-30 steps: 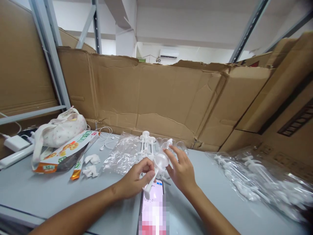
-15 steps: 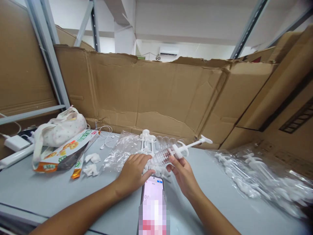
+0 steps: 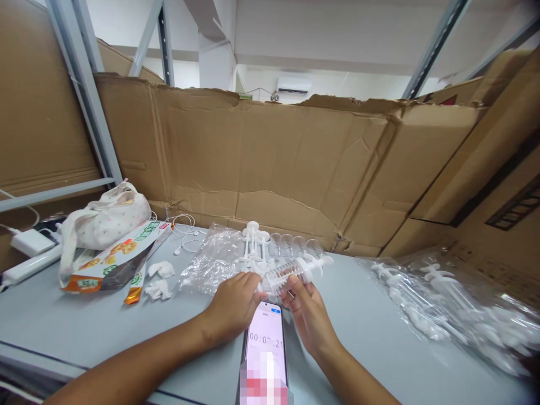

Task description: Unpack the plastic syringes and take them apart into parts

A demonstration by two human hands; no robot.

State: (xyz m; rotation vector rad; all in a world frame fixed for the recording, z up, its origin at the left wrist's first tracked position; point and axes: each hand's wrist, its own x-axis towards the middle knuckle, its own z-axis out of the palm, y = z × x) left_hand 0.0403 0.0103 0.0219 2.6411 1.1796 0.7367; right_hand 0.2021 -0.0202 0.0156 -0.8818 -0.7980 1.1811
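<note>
A clear ribbed plastic syringe-like tube [image 3: 283, 275] with a white plunger [image 3: 319, 262] lies between my hands, tilted up to the right. My right hand [image 3: 310, 315] is closed round the tube near its collar. My left hand [image 3: 236, 298] has its fingers and thumb pinched at the tube's lower left end; the tip there is hidden. Just behind stand white plunger parts [image 3: 254, 243] and a row of clear ribbed tubes [image 3: 295, 244]. Below my hands lies a phone [image 3: 265, 343] showing a timer.
Crumpled clear plastic [image 3: 215, 256], tissues [image 3: 159, 280], a food packet [image 3: 118, 259], a fabric bag [image 3: 109, 216] and earphones [image 3: 185, 236] are on the left. Bagged white parts [image 3: 447, 304] lie right. Cardboard [image 3: 270, 157] walls the table's back.
The plunger has gone down into the tube, so its white rod no longer sticks out far. My right hand has shifted slightly left. More of the phone's timer shows.
</note>
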